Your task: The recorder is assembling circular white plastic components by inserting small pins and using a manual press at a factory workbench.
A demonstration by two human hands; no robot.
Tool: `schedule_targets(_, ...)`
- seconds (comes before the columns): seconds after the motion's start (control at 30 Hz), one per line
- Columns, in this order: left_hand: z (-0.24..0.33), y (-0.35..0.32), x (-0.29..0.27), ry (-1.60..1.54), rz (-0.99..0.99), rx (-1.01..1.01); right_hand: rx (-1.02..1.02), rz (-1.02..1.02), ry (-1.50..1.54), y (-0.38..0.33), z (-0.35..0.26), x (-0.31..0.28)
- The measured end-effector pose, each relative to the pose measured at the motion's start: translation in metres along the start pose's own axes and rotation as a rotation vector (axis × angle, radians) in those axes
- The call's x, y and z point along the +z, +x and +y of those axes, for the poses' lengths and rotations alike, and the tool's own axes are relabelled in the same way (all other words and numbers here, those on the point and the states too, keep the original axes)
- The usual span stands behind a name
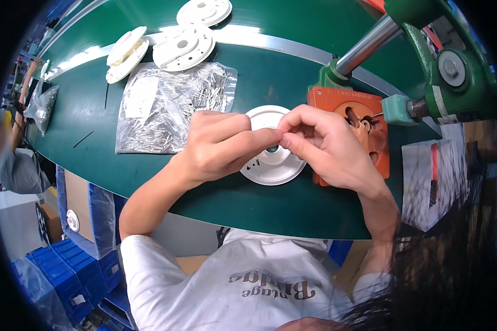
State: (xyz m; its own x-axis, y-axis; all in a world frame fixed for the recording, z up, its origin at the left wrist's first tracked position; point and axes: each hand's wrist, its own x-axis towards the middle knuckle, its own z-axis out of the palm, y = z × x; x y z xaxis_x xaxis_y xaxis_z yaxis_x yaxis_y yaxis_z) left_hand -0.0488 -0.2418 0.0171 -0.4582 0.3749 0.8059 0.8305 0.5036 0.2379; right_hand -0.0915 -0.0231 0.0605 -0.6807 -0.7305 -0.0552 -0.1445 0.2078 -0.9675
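Observation:
My left hand and my right hand meet fingertip to fingertip above a round white plastic disc. Both are closed in a pinch; whatever lies between the fingertips is too small or too hidden to make out. The disc rests on the green table, its middle partly covered by my fingers. Just right of my right hand stands an orange fixture block with a shaped recess. A clear bag of small metal pins lies beyond my left forearm.
A green press with a pale green ram tip overhangs the fixture. White discs and reels sit at the back left. A white box is at right. Blue crates stand below left, near another person's sleeve.

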Motion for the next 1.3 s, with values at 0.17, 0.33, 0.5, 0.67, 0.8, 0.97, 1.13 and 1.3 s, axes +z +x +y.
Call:
schedule_targets(0.17, 0.005, 0.004, 0.003, 0.079, -0.006, -0.051, -0.094, 0.079, 0.020, 0.000, 0.002, 0.004)
schedule_targets(0.33, 0.015, -0.005, 0.013, -0.272, 0.128, -0.488, -0.187, 0.263, 0.126, 0.003, 0.002, 0.013)
schedule_targets(0.5, 0.021, -0.011, 0.016, -0.577, 0.024, -0.680, -0.287, 0.247, 0.074, 0.003, 0.014, 0.011)
schedule_targets(0.67, 0.012, 0.001, 0.001, -0.210, -0.137, -0.647, -0.282, 0.289, -0.088, -0.004, 0.020, -0.011)
schedule_targets(0.8, 0.004, -0.001, 0.000, 0.032, -0.331, -0.556, -0.183, 0.296, -0.144, -0.003, 0.019, -0.019)
schedule_targets(0.97, 0.004, -0.002, 0.000, 0.020, -0.508, -0.590, -0.285, 0.190, -0.421, 0.001, 0.023, -0.026)
schedule_targets(1.13, -0.002, -0.006, 0.007, -0.184, -0.507, -0.505, -0.338, 0.130, -0.686, -0.001, 0.024, -0.025)
schedule_targets(1.3, -0.007, -0.007, 0.005, -0.225, -0.517, -0.510, -0.262, 0.107, -0.821, -0.003, 0.024, -0.014)
